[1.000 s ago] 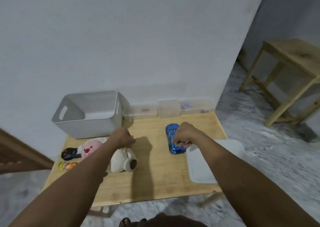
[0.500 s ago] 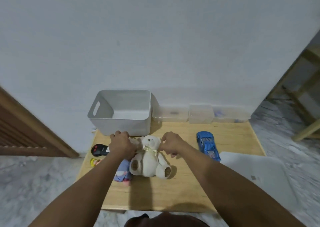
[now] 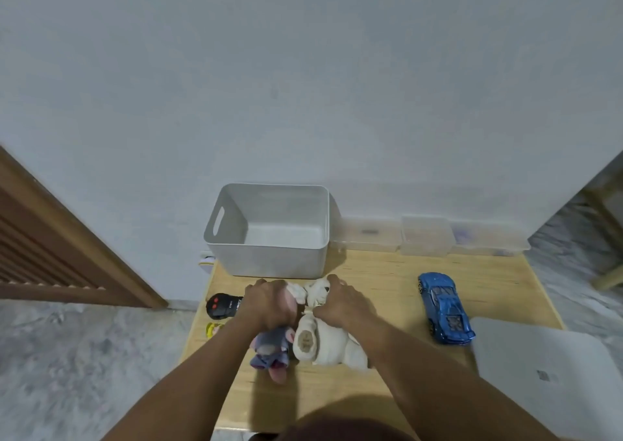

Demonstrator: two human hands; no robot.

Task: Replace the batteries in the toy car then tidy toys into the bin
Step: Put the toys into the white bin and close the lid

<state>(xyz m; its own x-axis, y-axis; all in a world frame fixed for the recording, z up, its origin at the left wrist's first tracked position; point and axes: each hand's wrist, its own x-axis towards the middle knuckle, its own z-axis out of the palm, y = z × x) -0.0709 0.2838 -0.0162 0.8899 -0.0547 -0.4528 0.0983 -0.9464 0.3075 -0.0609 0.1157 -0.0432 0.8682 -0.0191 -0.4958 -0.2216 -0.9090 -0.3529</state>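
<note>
Two hands at frame centre: the left hand (image 3: 269, 305) grips a pink-and-purple plush (image 3: 271, 349), the right hand (image 3: 340, 305) grips a cream teddy bear (image 3: 323, 343), both low over the bench (image 3: 381, 282). Step judged: tidying. Next, lift both into the grey bin (image 3: 273, 235) just behind. The blue toy car (image 3: 445, 307) lies apart, centre right.

Both arms were bare all the way up, with no sleeves to see. The left hand (image 3: 269, 305) and the right hand (image 3: 344, 305) wore no gloves, rings or watch. Something dark reddish-brown showed at the bottom edge, too blurry to tell.
</note>
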